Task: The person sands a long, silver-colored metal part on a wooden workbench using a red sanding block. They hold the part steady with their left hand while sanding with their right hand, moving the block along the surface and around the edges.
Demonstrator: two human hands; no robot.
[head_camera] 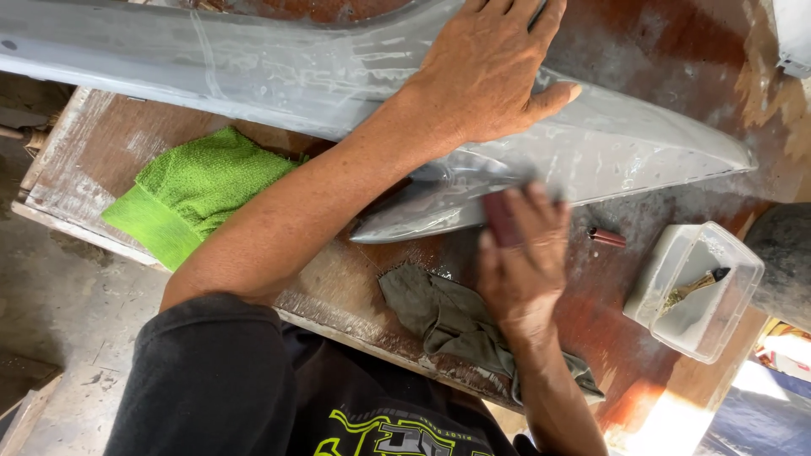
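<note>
A: what's under your hands right now?

B: long grey panel (279,72), curved, smooth, wet film and pale sanding streaks on it. It lies across the far side of the wooden table (93,152) and tapers to a point at the right. A second pointed tip sticks out below it, near your right hand

A: left hand?

B: your left hand (486,72) is flat on the panel, fingers spread wide, palm down, gripping nothing. Forearm crosses over the panel's near edge

A: right hand?

B: your right hand (524,262) is closed on a small dark red sanding block (501,218), pressed against the lower tip of the panel. It's blurred, so I can't tell the exact contact

A: what else is on the table?

B: green terry cloth (190,194), nubbly, folded, at the left, just beside the panel. Grey-olive rag (456,321), crumpled, at the near edge under your right wrist. Small dark red cylinder (606,238) right of your right hand. Clear plastic tub (705,291) further right, with a brush-like tool lying in it. Table top is worn, reddish, dusted white
</note>
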